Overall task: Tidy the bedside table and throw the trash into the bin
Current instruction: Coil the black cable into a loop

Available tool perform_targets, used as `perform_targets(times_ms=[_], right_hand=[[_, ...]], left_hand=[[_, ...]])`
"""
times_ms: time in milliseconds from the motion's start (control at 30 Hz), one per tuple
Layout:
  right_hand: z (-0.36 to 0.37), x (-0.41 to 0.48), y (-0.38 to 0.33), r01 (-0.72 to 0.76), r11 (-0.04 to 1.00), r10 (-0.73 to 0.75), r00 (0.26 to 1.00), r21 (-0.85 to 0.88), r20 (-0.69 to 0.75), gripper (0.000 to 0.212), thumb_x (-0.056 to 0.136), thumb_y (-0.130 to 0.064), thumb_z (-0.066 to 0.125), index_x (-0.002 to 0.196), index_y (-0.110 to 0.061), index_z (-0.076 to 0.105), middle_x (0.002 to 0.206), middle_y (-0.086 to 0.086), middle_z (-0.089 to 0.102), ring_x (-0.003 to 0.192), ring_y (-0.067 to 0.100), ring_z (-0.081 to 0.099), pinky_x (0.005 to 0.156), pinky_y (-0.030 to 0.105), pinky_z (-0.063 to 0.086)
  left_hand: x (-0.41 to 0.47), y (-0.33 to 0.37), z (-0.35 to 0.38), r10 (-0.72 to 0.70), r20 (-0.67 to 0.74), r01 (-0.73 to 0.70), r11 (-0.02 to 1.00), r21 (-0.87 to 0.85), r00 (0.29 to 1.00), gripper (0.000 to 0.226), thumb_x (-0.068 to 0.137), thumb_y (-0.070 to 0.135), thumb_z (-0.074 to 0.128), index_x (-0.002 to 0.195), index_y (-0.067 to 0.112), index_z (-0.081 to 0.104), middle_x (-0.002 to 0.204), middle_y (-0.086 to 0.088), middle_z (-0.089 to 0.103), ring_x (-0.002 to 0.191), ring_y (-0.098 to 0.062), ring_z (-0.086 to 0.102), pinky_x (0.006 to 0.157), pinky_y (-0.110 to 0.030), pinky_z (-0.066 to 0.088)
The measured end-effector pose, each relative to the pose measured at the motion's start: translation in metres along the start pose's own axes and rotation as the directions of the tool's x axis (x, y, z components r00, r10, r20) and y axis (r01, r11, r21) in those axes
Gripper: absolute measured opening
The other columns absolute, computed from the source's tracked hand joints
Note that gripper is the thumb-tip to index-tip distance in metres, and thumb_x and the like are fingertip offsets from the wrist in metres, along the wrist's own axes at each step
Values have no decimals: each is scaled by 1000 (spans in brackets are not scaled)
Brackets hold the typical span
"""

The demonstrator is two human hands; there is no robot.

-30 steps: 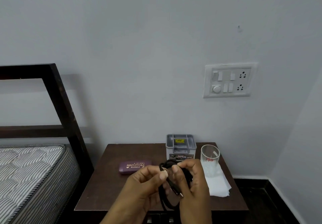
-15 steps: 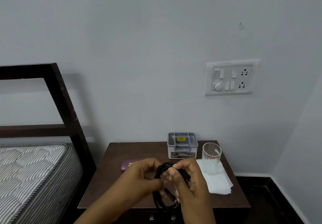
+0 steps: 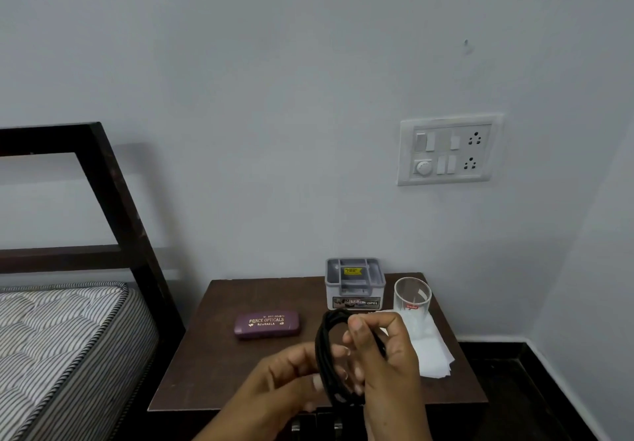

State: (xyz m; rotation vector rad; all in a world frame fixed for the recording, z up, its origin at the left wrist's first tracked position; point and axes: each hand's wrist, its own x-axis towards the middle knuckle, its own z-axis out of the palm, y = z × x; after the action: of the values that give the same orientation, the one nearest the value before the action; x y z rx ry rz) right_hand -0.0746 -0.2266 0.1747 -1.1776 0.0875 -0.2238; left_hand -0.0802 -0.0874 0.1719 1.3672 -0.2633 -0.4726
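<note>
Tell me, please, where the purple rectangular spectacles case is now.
In the head view, the purple spectacles case lies flat on the dark wooden bedside table, left of the grey plastic organiser box.

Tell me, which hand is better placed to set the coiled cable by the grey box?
Probably the right hand: it pinches the cable coil at its top, nearest the grey box; the left hand grips it lower, farther away.
</note>
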Motion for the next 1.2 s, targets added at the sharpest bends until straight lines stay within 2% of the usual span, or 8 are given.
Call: perform_targets(times_ms=[200, 333, 400, 700, 800, 900, 1100, 1200], right_hand=[[1, 0, -4, 9, 999, -9, 1000, 46, -5, 10, 85, -10, 58, 82, -2, 52, 59, 3, 61, 33, 7, 33, 32, 18, 28], [4, -2, -2, 26, 995, -21, 998, 98, -53, 10, 85, -8, 57, 81, -1, 52, 57, 3, 60, 32, 6, 32, 31, 18, 26], [5, -2, -2, 40, 994, -30, 995, 105, -91, 10, 85, -8, 57, 81, 0, 52, 56, 3, 60, 31, 6, 31, 31, 17, 27], [4, -5, -1, 90, 996, -88, 988, 12, -128, 9, 84, -13, 60, 79, -7, 56, 59, 4, 62, 37, 8, 33, 35, 18, 28], [3, -3, -1, 91, 996, -90, 994, 5, -58, 9, 84, -13, 61, 80, -7, 55, 60, 4, 61, 39, 10, 34, 35, 18, 29], [4, -5, 4, 74, 997, -74, 997, -35, 2, 9, 82, -10, 64, 78, -7, 56, 60, 6, 64, 39, 8, 39, 38, 19, 33], [-13, 0, -5, -25, 998, 42, 948, -57, 316, 17, 75, -30, 56, 79, -17, 67, 74, 4, 72, 68, 10, 65, 59, 18, 50], [-29, 2, -14, 157, 963, -61, 917, -217, 394, 21, 81, -29, 52, 98, -22, 64, 84, 4, 74, 78, 8, 68, 67, 16, 50]], left_hand=[[-7, -7, 6, 23, -109, -24, 1000, -3, 994, 59, 53, 39, 88, 99, 6, 72, 108, -25, 68, 110, -43, 59, 100, -47, 47], [-11, -15, 13, -7, -126, 5, 1000, -19, 992, 58, 45, 39, 89, 91, 9, 73, 85, -16, 71, 71, -22, 65, 67, -27, 53], [-13, -15, 17, -6, -118, 4, 1000, -19, 993, 46, 55, 34, 82, 91, 8, 71, 82, -16, 70, 67, -20, 64, 61, -25, 49], [-24, -33, 23, -19, -209, 31, 998, 55, 978, 71, 41, 56, 86, 89, 5, 71, 94, -18, 73, 90, -29, 70, 85, -31, 54], [-22, -18, 19, -56, -166, 28, 985, -168, 985, 62, 43, 28, 93, 96, 4, 73, 100, -23, 71, 94, -32, 70, 76, -32, 58], [-20, 2, 28, -41, -263, -26, 969, -247, 964, 30, 62, 13, 80, 91, 6, 75, 75, -19, 72, 66, -30, 70, 55, -33, 58], [-11, 7, 32, 121, -564, -152, 988, -8, 817, 24, 85, 8, 56, 79, 19, 76, 45, -2, 46, 40, -13, 40, 39, -18, 36], [-14, 6, 28, 183, -559, -130, 982, 135, 809, 8, 78, 21, 68, 76, 26, 74, 47, -3, 40, 39, -13, 36, 41, -20, 37]])
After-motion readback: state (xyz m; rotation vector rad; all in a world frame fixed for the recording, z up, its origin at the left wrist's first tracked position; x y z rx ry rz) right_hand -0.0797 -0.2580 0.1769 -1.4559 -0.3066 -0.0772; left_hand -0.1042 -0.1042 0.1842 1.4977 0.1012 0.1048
